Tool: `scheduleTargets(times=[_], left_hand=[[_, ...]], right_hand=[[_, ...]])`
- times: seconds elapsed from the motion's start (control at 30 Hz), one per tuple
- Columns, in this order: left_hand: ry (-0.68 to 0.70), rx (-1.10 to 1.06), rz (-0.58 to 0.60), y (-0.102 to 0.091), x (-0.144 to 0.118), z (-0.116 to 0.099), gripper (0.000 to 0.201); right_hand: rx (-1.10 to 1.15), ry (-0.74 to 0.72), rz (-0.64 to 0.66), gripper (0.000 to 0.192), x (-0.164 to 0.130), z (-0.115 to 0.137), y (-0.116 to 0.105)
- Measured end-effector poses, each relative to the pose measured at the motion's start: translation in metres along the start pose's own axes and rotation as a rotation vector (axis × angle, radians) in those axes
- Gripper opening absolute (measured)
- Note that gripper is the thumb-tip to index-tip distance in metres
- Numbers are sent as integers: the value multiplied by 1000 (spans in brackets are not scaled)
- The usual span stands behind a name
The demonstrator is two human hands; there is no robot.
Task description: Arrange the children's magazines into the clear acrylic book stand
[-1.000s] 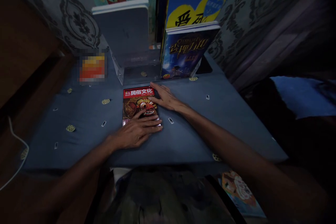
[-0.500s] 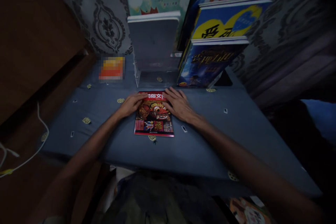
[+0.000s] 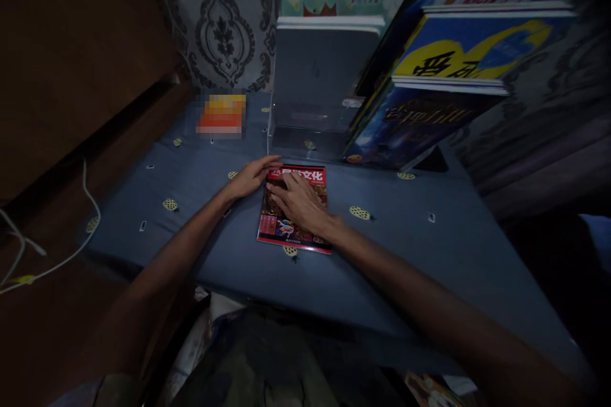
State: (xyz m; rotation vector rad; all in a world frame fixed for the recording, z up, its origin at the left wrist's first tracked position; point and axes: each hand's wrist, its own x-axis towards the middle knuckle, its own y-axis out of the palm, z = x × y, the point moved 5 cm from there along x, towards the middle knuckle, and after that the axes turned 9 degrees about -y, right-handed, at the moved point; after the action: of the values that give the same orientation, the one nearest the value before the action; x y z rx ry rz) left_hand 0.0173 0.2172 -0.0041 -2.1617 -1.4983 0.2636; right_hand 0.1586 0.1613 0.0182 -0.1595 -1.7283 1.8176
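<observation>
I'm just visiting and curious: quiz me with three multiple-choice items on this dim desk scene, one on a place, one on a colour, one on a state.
1. Where does the person's right hand rest?
A. flat on the red-covered magazine
B. on the white cable
C. on the patterned wall

2. What colour is the cloth that covers the table?
A. green
B. grey-blue with small pale motifs
C. plain white

3. How does the red-covered magazine lie?
A. standing in the clear stand
B. rolled up
C. closed and flat, cover up

Answers:
1. A, the palm and fingers lie spread on the cover, while the left hand touches its upper left corner.
2. B, the cloth is grey-blue and dotted with pale round marks.
3. C, the cover with its red title band faces up on the cloth, in front of the clear plastic stand.
</observation>
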Motion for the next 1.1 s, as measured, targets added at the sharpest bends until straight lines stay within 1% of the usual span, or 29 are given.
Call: scheduleTargets(times=[0.13, 0.23, 0.37, 0.47, 0.53, 0.63, 0.73, 0.9, 1.0, 1.1], left_hand=[[1, 0, -6, 1, 0, 0, 43], [6, 10, -8, 1, 0, -1, 42], [0, 32, -17, 1, -1, -1, 41], [21, 82, -14, 2, -4, -5, 41], [45, 151, -20, 3, -6, -9, 43], [71, 298, -43, 5, -8, -13, 44], [71, 440, -60, 9, -10, -13, 45], [28, 589, -56, 14, -11, -13, 46], [30, 626, -63, 16, -12, -16, 46], [34, 659, -80, 18, -13, -17, 44]], right_hand=[[103, -89, 20, 36, -14, 17, -2], [142, -132, 25, 33, -26, 30, -5], [199, -225, 25, 31, -41, 50, -8], [196, -224, 46, 33, -50, 60, -7], [165, -215, 66, 35, -56, 65, -4], [135, -199, 98, 45, -66, 69, 0], [149, -132, 109, 56, -81, 68, -1], [183, 45, 43, 67, -110, 50, -10], [191, 140, 19, 67, -122, 35, -10], [193, 215, 20, 65, -120, 18, -8]])
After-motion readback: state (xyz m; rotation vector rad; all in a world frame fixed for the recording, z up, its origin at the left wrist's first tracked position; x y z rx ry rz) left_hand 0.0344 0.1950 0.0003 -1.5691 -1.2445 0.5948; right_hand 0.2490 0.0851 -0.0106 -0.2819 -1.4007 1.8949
